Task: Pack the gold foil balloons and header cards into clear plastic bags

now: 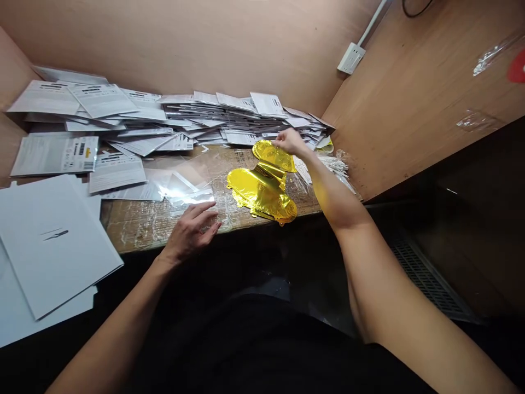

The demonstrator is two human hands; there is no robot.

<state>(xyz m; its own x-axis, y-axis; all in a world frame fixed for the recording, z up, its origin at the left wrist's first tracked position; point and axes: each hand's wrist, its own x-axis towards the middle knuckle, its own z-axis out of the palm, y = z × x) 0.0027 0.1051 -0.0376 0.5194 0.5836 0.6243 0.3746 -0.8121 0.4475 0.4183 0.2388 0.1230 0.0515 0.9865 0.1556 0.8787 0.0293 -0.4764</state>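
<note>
R grip [289,141] clamped at top edge of gold foil balloon [262,189], thumb and fingers appearing pinched together; L grip [189,232] apart, fingers spread, palm down, just beside clear poly bag [184,186], no held item visible. Layout, largest first: back wall [172,44] and wood-laminate side panel [422,93] bound table [135,230], whose worn top shows tape residue. White card sheets [49,246] lie stacked at L, overhanging table edge. Printed card packets [172,117] form a loose, tilted pile against back wall. Balloon lies mid-table, between both grips, gold face up, partly creased. White stick bundle [324,166] sits beyond R grip, near panel; white power socket [351,58] is mounted on panel. Risks: single-point pinch could crease or tear foil if sudden load is applied; R forearm contact could shift packets, causing a slide onto balloon; overhanging sheets could drop if nudged; poly film could snag on foil edges. Containers: poly bag lies flat, contents indistinct; packets appear to be flat sleeves, contents hidden, qty unconfirmed.
</note>
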